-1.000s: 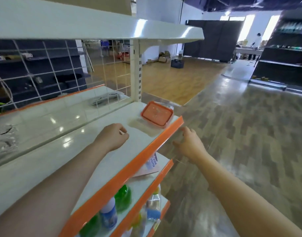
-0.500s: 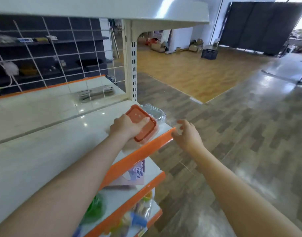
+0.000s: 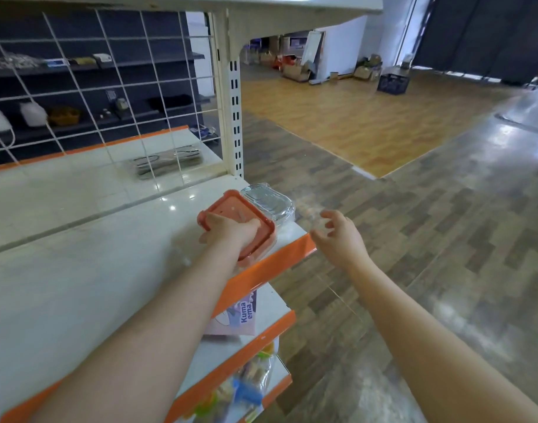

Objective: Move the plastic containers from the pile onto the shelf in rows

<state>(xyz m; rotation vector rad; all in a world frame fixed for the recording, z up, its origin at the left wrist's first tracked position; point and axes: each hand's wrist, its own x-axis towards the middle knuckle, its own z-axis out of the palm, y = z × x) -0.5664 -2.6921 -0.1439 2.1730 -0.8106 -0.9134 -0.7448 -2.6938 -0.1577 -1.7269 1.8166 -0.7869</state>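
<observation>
Left hand gripped the orange-lidded clear plastic container at the white shelf's orange-trimmed edge; right hand hung spread, empty; a slip could topple it floorward.

An orange-lidded plastic container sits tilted at the right end of the white shelf, near its orange front edge. Just behind it, touching, lies a clear plastic container.
</observation>
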